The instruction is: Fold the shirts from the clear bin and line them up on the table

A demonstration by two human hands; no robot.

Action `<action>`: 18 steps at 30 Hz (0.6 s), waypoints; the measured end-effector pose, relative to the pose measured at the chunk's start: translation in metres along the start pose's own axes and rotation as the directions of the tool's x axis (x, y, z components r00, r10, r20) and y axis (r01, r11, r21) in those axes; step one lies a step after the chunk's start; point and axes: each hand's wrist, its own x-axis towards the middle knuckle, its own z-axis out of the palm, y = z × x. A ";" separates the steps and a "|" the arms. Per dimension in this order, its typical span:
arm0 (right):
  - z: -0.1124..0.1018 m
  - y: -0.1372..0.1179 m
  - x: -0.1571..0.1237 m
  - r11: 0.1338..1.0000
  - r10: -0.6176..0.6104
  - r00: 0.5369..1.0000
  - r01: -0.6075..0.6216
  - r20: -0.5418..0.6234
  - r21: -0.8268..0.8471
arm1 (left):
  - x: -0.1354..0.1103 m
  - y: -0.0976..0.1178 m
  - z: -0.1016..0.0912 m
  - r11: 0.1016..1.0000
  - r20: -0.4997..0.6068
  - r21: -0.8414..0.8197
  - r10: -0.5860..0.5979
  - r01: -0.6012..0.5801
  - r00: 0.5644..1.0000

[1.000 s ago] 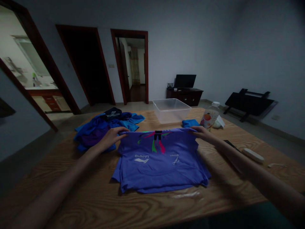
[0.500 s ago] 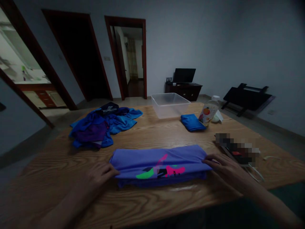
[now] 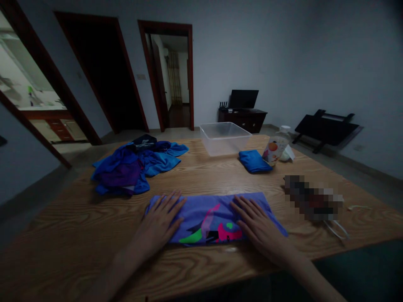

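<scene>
A purple T-shirt point(image 3: 208, 214) with pink, green and black print lies folded into a long strip near the front edge of the wooden table point(image 3: 201, 176). My left hand point(image 3: 160, 220) lies flat on its left part, fingers spread. My right hand point(image 3: 256, 224) lies flat on its right part, fingers stretched out. Neither hand holds anything; both press down on the cloth.
A heap of blue and purple clothes point(image 3: 135, 165) sits at the back left. A clear plastic tub point(image 3: 225, 138), a folded blue cloth point(image 3: 254, 161) and a bottle point(image 3: 275, 149) stand at the back. A blurred-out object point(image 3: 313, 197) and a cord point(image 3: 338, 228) lie at right.
The far half of the spread shirt was folded toward me into a strip. My hands let go of its ends and now rest flat on top of it.
</scene>
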 end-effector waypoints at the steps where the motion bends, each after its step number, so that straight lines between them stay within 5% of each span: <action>1: 0.009 -0.005 0.011 1.000 -0.014 1.000 0.014 0.013 0.002 | 0.008 -0.002 0.007 1.000 0.026 -0.006 0.005 -0.005 1.000; 5: 0.024 -0.004 0.029 1.000 -0.005 0.999 0.005 0.033 -0.015 | 0.007 -0.016 0.024 0.999 0.109 -0.036 -0.027 0.031 0.994; 11: 0.020 0.024 0.024 0.999 0.032 0.999 -0.031 0.022 -0.042 | 0.003 -0.027 0.022 0.997 0.104 -0.028 -0.069 0.073 0.992; 18: 0.034 0.058 -0.005 0.933 0.287 0.935 -0.322 -0.206 -0.159 | 0.019 -0.036 0.022 0.990 0.069 -0.051 -0.125 0.128 0.990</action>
